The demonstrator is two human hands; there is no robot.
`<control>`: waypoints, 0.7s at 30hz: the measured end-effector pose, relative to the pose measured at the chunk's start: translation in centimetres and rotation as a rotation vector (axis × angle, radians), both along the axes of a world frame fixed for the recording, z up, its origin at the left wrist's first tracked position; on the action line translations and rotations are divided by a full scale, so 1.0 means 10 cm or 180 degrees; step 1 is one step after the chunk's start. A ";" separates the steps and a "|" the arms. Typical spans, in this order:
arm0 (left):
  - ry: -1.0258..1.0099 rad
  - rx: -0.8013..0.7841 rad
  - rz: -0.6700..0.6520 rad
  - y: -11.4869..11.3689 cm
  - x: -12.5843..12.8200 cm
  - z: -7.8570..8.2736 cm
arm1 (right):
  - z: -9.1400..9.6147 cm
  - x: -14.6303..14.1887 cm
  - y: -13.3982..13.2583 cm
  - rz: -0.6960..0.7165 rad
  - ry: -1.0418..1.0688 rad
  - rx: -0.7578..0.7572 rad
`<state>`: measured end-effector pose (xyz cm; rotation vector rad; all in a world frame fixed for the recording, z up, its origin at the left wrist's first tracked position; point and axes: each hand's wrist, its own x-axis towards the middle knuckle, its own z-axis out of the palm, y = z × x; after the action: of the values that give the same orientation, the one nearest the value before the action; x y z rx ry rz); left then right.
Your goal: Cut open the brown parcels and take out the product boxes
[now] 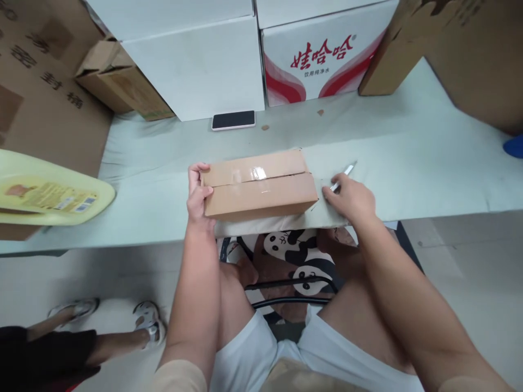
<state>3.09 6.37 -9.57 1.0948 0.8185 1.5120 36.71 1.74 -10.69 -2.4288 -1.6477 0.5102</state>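
A small brown cardboard box (pixel 260 185), taped along its top seam, lies near the front edge of a pale green table (pixel 408 163). My left hand (pixel 198 195) grips the box's left end, fingers curled over the top. Just right of the box, my right hand (pixel 349 197) rests on the table with fingers closed on a slim silver tool (pixel 345 175) that looks like a pen or knife; its tip points away to the upper right.
A phone (pixel 233 120) lies face up behind the box. Large white cartons (pixel 196 60), one with red print (pixel 322 60), and brown cartons (pixel 457 49) line the back. A yellow bottle (pixel 49 196) lies at the left. Another person's legs (pixel 93 332) are at the lower left.
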 end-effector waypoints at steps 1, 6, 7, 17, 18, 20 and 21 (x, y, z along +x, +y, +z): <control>0.0032 0.0027 -0.0001 -0.01 0.03 -0.01 | -0.01 -0.01 0.01 -0.0029 0.0050 0.0038; 0.0212 0.0135 0.0028 -0.03 0.14 -0.01 | -0.07 -0.02 0.17 -0.0519 0.1482 0.1360; 0.0242 0.0156 0.0009 -0.05 0.16 -0.02 | -0.05 -0.02 0.20 -0.0546 0.1974 0.1781; 0.0394 -0.0024 -0.0260 -0.15 0.24 0.01 | 0.47 -0.43 0.23 -0.0382 0.3332 0.3724; 0.0377 -0.0023 -0.0254 -0.15 0.25 0.03 | 0.52 -0.43 0.20 -0.0468 0.3398 0.3903; 0.0403 0.0004 -0.0246 -0.15 0.26 0.05 | 0.66 -0.43 0.07 -0.0403 0.3518 0.4139; 0.0432 0.0014 -0.0235 -0.15 0.26 0.05 | 0.74 -0.43 -0.03 -0.0198 0.3439 0.4031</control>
<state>5.71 4.84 -9.09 1.2282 0.8580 1.3904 32.37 1.45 -3.26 -0.9382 -0.8760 0.4158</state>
